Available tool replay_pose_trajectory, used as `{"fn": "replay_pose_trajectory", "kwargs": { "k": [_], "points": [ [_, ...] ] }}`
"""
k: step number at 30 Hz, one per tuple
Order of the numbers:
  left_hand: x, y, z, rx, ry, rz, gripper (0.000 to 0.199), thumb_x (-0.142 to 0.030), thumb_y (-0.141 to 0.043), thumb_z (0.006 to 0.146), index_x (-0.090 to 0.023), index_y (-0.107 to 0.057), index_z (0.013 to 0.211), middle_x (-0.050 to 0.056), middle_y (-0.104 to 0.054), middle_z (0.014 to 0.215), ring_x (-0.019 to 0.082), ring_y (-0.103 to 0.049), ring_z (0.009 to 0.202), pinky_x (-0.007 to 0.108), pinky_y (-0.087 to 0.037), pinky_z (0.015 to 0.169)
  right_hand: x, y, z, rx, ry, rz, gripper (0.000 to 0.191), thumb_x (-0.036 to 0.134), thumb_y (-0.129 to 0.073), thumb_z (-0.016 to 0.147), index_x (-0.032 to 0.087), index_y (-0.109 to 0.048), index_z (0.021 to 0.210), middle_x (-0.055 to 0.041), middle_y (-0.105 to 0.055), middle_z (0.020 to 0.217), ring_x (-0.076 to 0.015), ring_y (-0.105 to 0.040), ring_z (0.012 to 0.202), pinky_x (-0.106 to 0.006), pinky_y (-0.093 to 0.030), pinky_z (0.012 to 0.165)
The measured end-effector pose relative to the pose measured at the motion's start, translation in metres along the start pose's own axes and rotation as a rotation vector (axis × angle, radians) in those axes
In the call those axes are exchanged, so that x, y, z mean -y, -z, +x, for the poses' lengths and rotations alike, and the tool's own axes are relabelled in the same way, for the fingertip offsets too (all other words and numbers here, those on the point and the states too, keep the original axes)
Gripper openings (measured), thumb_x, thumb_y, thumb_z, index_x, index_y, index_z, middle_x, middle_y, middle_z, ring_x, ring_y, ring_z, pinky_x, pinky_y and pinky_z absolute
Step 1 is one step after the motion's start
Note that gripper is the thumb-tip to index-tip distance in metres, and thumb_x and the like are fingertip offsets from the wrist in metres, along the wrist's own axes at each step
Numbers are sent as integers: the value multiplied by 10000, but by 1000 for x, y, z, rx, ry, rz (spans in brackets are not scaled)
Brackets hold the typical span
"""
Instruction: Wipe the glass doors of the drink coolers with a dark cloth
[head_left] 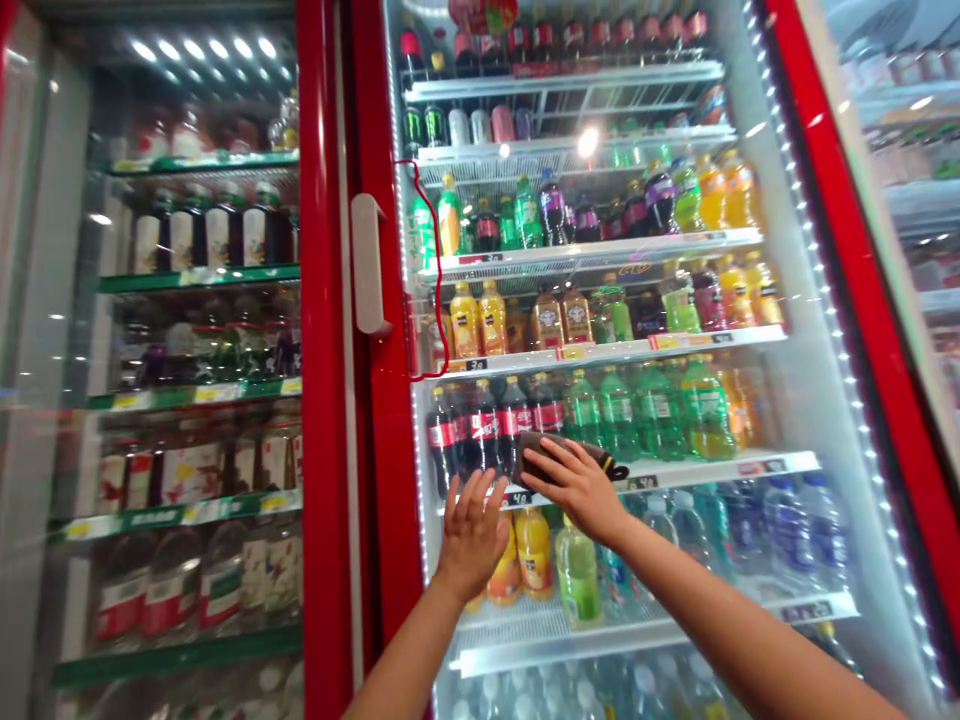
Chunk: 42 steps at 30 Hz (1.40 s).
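My right hand (574, 490) presses a folded dark brown cloth (541, 452) against the glass door (592, 400) of a red-framed drinks fridge. Its fingers lie stretched over the cloth, and a dark edge with a yellow stripe sticks out on the right. To the left and slightly lower, my left hand (474, 535) is held up with its fingers extended and nothing in it. Its palm faces the glass and seems to rest on it. Behind the pane, near both hands, stand cola bottles (486, 425) and orange juice bottles (534, 555).
A white handle (369, 265) sits on the red door frame (379, 420) to the left. Red line markings (439, 270) show on the glass. Another glass-fronted fridge with green-edged shelves (195, 275) stands at left; more stocked shelves (911, 190) appear at far right.
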<state>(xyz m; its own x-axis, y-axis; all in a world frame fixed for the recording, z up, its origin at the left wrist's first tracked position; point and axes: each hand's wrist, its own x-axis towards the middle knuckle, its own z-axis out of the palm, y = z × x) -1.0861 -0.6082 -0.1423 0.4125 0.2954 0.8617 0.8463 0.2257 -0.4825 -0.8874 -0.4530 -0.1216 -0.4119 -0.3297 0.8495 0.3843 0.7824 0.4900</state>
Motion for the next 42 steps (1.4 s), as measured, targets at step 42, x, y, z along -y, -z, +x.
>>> {"fn": "replay_pose_trajectory", "kwargs": {
  "k": [42],
  "points": [
    [-164, -100, 164, -8, -382, -133, 619, -458, -529, 968, -202, -442, 1524, 79, -381, 1640, 253, -240, 1557, 477, 67, 1302, -180, 57, -124, -90, -676, -76, 839, -22, -394, 866, 407, -308, 1581, -11, -269, 1683, -292, -144, 1574, -623, -329, 1198]
  ]
}}
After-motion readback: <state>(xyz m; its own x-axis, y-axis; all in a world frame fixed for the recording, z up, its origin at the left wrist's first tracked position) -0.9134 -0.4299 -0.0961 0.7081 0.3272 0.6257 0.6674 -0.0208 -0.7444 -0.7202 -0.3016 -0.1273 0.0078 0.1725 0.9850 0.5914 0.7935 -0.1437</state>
